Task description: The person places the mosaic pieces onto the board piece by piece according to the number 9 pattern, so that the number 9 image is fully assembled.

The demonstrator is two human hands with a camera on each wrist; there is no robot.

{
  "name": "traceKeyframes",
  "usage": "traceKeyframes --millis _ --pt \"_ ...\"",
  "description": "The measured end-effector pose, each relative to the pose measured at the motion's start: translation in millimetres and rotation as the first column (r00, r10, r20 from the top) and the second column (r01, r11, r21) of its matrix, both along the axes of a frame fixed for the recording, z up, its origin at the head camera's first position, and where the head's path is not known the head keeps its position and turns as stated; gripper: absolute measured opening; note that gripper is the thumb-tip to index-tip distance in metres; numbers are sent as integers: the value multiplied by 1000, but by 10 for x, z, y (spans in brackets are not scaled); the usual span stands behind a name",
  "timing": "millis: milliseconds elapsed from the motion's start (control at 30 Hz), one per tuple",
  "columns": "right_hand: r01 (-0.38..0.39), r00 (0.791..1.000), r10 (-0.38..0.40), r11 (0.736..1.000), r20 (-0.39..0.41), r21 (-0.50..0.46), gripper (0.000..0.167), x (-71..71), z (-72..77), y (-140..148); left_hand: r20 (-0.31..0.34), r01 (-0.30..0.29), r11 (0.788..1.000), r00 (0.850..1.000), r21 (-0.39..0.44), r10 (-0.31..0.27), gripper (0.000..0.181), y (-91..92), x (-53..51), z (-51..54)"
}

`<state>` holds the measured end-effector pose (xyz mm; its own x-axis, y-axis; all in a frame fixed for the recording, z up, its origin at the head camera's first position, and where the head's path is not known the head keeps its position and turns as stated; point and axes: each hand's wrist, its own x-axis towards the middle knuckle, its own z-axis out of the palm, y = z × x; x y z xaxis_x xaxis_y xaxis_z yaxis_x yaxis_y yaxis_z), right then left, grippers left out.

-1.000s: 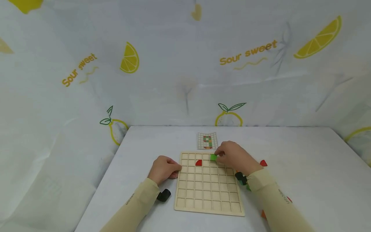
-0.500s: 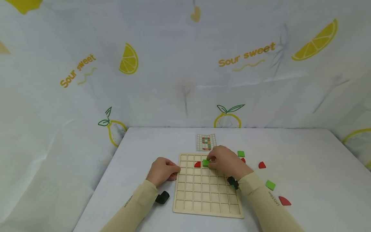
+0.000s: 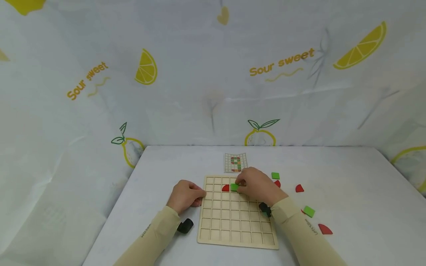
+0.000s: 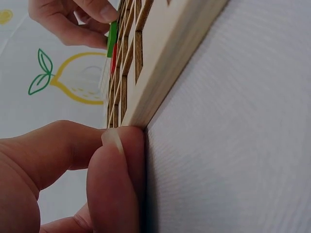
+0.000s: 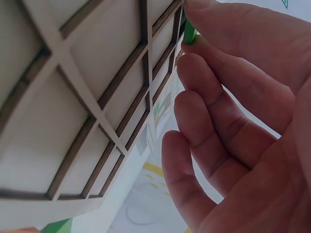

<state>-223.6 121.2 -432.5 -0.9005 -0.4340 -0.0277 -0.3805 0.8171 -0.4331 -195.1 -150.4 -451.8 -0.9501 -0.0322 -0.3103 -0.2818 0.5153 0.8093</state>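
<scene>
A wooden grid board [image 3: 233, 221] lies on the table with a red quarter-round piece [image 3: 226, 188] in one of its upper cells. Just right of that piece, the right hand [image 3: 261, 186] pinches a green square [image 3: 234, 187] between thumb and finger at the board's surface. In the right wrist view the green square [image 5: 189, 31] shows between the fingertips of the right hand [image 5: 243, 107]. The left hand [image 3: 186, 195] grips the board's left edge; in the left wrist view, thumb and forefinger of the left hand [image 4: 73, 170] pinch the board's rim [image 4: 165, 73].
A small patterned card [image 3: 235, 163] lies behind the board. Right of the board are scattered green squares [image 3: 309, 211] and red quarter-round pieces [image 3: 325, 229], some partly hidden by the right arm. A printed cloth [image 3: 199, 74] hangs behind the table.
The right hand has moved left and slightly nearer with the green square, from the upper right cells to beside the red piece. The left hand has stayed at the board's edge.
</scene>
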Motion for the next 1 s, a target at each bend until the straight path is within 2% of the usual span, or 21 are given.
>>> traceKeyframes --millis 267,1000 --pt "19 1000 -19 1000 24 -5 8 18 -11 9 6 8 1000 1000 20 -8 14 17 -1 1" --pt "13 1000 -13 1000 22 -9 12 15 5 -16 -3 10 1000 1000 -6 -10 14 -1 5 5"
